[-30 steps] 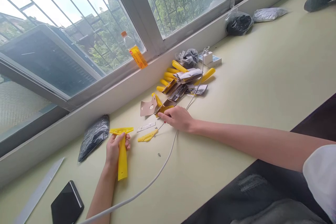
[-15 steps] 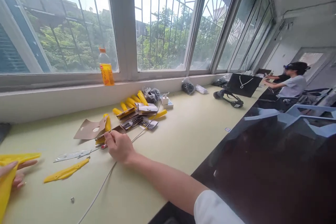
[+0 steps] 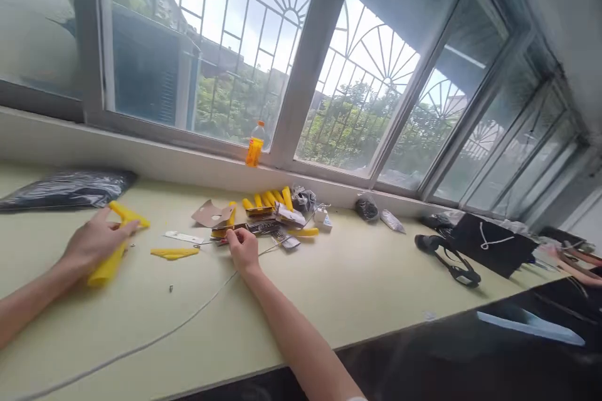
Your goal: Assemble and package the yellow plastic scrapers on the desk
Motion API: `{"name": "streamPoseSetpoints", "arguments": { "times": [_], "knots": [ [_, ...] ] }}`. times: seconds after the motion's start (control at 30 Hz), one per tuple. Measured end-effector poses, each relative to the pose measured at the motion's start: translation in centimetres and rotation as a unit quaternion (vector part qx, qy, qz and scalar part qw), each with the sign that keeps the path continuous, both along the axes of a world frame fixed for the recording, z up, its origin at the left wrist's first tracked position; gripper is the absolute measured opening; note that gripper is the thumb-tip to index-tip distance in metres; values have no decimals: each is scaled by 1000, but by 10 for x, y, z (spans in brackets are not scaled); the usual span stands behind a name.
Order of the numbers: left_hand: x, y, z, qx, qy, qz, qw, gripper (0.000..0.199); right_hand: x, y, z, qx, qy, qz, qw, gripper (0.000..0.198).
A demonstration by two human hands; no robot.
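My left hand (image 3: pixel 94 243) is closed around a yellow T-shaped plastic handle (image 3: pixel 106 268) with a wide crosspiece on top, held just over the table. My right hand (image 3: pixel 245 252) reaches to the near edge of a pile of dark printed cardboard packages (image 3: pixel 263 225). Its thumb and fingers are pinched together; what lies between them is hidden. Between the hands lie flat yellow plastic pieces (image 3: pixel 174 253) and a pale flat strip (image 3: pixel 183 237). A small metal piece (image 3: pixel 171 288) rests nearer me. Several yellow handles (image 3: pixel 275 199) stick out behind the packages.
A grey cable (image 3: pixel 202 308) crosses the table under my right wrist. An orange drink bottle (image 3: pixel 254 145) stands on the windowsill. A black plastic bag (image 3: pixel 70 189) lies at left. A black headset (image 3: pixel 451 260) and a black bag (image 3: pixel 489 244) are at right, near another person's arms (image 3: pixel 576 266).
The view has swung left. My left hand has come further into view with the yellow handle over the table. My right hand stays at the packages.
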State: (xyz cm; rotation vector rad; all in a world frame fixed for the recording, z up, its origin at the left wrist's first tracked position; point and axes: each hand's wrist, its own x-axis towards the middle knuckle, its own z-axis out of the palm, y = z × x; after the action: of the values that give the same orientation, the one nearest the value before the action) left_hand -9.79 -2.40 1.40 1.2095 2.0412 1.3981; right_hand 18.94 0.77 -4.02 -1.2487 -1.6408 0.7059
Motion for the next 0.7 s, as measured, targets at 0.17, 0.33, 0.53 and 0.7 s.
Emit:
{"name": "streamPoseSetpoints", "arguments": {
  "times": [0.17, 0.33, 0.53, 0.7],
  "knots": [
    [0, -25, 0, -50, 185, 68, 979, 57, 5, -7, 0, 15, -41, 78, 996, 40],
    [10, -20, -6, -51, 207, 115, 970, 67, 0, -31, 6, 99, -225, 85, 966, 21],
    [-6, -32, 13, -17, 315, 159, 936, 58, -4, -40, 9, 96, -288, 72, 950, 23],
    [-85, -73, 22, -126, 393, 289, 864, 66, -4, -38, 6, 105, -273, 73, 953, 21]
  ]
}}
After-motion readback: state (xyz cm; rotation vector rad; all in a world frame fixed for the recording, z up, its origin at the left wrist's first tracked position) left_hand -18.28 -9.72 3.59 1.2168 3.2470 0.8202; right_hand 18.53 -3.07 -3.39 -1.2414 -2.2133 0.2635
